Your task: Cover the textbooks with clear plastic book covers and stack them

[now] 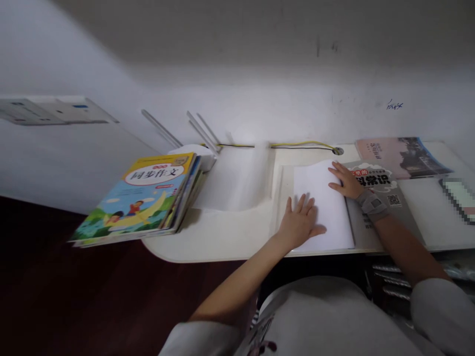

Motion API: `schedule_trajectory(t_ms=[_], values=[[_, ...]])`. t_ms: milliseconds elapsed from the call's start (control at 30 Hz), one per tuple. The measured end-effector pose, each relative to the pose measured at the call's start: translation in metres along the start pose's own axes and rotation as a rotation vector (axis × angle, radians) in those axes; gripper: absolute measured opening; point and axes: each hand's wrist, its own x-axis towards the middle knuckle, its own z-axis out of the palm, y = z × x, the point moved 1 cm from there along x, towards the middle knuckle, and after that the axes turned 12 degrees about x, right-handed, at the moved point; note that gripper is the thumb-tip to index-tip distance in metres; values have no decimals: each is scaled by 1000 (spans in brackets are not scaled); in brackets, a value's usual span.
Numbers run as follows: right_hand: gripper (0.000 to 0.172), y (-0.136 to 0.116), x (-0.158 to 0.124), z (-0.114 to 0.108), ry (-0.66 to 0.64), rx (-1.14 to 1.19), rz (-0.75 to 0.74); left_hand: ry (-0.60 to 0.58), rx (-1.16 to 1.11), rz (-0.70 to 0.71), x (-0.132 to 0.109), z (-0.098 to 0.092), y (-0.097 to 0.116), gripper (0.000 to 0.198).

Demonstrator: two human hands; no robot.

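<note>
White paper (pixel 328 217) lies flat near the front edge of the white desk (pixel 222 227). My left hand (pixel 299 225) rests on its left part, palm down with fingers spread. On the paper's upper right edge lies my right hand (pixel 345 180), fingers apart, a watch on the wrist. A grey book (pixel 371 217) sits under my right wrist, beside the paper. Left of the paper stands a translucent, whitish sheet (pixel 237 183), blurred; I cannot tell whether it is joined to the paper.
A stack of books (pixel 144 198) overhangs the desk's left end. Behind it is a white router (pixel 200 151) with several antennas. A yellow cable (pixel 304 144) runs to a desk hole (pixel 337 151). At the right lie a pink-and-dark book (pixel 401 158) and a phone-like device (pixel 460 198).
</note>
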Motion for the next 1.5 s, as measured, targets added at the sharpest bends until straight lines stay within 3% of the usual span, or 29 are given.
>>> schedule_trajectory(t_ms=[100, 267, 433, 800, 1133, 1300, 1500], values=[[61, 1, -1, 2, 8, -10, 12, 15, -33, -12, 11, -4, 9, 82], [59, 3, -2, 2, -31, 7, 23, -89, -78, -29, 22, -2, 13, 90], [60, 3, -3, 2, -111, 51, 0, -106, -58, -8, 17, 2, 12, 88], [64, -5, -3, 2, -53, 37, 15, -189, -52, -22, 18, 1, 1, 82], [70, -16, -3, 4, -211, -125, 26, -175, -9, -64, 8, 0, -3, 79], [69, -15, -3, 8, -174, -174, 46, -117, -29, -40, 17, -9, 12, 87], [65, -5, -4, 7, -66, -65, 31, -174, -66, -8, 29, -6, 16, 88]])
